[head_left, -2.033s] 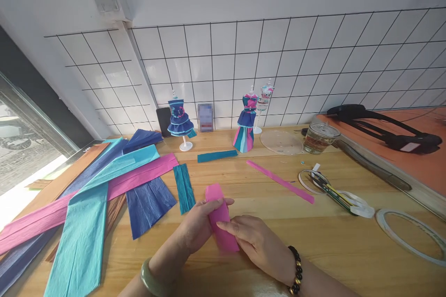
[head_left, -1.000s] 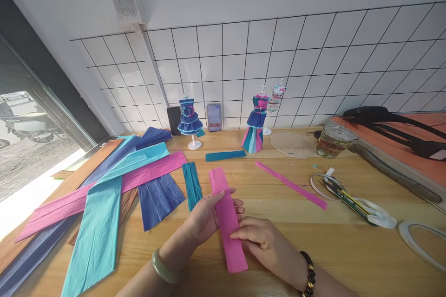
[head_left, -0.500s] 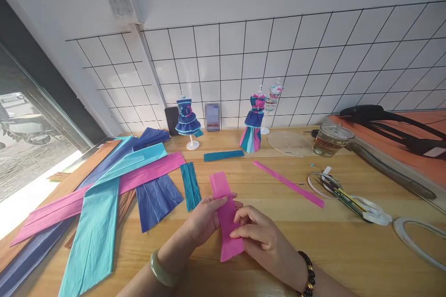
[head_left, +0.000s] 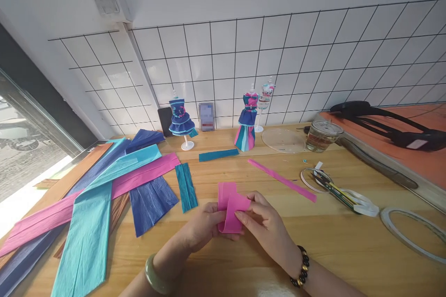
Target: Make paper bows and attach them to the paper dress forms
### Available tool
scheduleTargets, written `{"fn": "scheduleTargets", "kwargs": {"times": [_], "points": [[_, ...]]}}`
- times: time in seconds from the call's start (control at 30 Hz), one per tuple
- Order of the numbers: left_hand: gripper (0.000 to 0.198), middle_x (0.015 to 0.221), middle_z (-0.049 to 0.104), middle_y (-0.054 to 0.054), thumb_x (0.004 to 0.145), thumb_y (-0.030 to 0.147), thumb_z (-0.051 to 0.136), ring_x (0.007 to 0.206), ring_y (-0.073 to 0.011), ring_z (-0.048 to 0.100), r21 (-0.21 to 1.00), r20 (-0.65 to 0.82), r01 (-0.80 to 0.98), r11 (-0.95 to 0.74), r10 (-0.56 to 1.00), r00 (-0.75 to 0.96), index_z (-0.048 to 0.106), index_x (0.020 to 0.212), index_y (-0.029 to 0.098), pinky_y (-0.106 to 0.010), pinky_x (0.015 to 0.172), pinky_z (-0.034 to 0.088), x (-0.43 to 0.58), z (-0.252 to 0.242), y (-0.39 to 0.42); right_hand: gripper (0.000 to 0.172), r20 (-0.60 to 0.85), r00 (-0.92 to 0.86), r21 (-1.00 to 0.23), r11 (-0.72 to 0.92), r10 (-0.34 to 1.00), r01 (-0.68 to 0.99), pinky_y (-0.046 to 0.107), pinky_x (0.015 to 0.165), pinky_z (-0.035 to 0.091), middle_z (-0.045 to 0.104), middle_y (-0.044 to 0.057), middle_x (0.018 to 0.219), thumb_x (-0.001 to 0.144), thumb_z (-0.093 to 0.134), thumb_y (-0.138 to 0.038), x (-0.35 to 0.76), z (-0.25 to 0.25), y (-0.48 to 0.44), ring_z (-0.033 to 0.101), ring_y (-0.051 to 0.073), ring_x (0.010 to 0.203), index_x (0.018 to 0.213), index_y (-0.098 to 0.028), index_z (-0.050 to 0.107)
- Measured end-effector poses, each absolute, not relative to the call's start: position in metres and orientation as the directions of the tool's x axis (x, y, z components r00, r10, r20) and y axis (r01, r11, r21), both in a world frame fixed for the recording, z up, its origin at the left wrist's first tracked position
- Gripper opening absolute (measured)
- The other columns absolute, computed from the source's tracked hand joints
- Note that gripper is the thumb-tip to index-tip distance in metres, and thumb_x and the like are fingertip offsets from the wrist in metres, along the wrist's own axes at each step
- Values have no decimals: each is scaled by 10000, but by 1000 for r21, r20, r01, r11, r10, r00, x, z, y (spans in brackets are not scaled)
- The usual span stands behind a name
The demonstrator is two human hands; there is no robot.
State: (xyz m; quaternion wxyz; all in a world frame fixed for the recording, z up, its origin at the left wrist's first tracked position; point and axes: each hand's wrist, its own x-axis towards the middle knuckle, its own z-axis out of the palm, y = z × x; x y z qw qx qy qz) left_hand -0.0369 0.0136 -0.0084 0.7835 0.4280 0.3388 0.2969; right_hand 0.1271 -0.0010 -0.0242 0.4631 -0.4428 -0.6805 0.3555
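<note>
Both hands hold a short pink crepe paper strip (head_left: 234, 216) above the wooden table, its lower end folded up over the rest. My left hand (head_left: 206, 222) is closed on its left side, with the thumb on top and fingers underneath. My right hand (head_left: 266, 220) pinches the folded-up end at the right edge. Beyond the hands lie a narrow pink strip (head_left: 282, 180), a teal strip (head_left: 219, 155) and a crinkled teal piece (head_left: 186, 188).
Long turquoise paper (head_left: 87, 222), pink and blue strips overlap at left. Small dress forms in paper dresses (head_left: 181, 118) (head_left: 246, 120) stand at the back. At right are a glass cup (head_left: 324, 135), tape rolls (head_left: 411, 234) and a cutter with pale tape (head_left: 343, 195).
My right hand has brought the lower end of the pink strip up and over, folding it. The view has shifted slightly to the right.
</note>
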Motion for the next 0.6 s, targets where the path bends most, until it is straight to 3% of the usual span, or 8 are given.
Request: {"fn": "scheduleTargets", "kwargs": {"times": [0.1,0.2,0.37,0.6], "points": [[211,766,672,-117,771,200,542,697,-187,628,869,-303,-126,479,716,629,688,882,95,-313,682,482,-38,-8,12,216,268,-193,-929,306,944,208,272,785,458,550,56,898,826,536,-333,128,-23,0,553,183,888,714,-179,638],[195,758,670,-126,760,211,552,653,-181,625,867,-327,-70,494,668,669,699,785,86,-298,644,482,-39,-6,11,280,220,-223,-952,259,950,164,262,703,477,570,46,814,848,495,-355,128,-21,1,578,167,784,687,-171,632],[211,712,666,-122,762,227,540,625,-183,618,874,-332,-20,485,627,705,704,757,95,-310,659,470,-39,1,9,256,216,-229,-948,260,949,184,260,685,475,616,40,748,827,529,-315,129,-19,0,578,160,724,652,-173,651],[116,616,620,-23,695,210,600,653,-164,546,931,-271,-47,363,770,577,691,704,138,-259,658,404,-40,-8,12,160,307,-214,-907,353,927,231,281,752,477,639,61,873,814,541,-238,129,-20,-1,588,187,839,795,-197,694]]}}
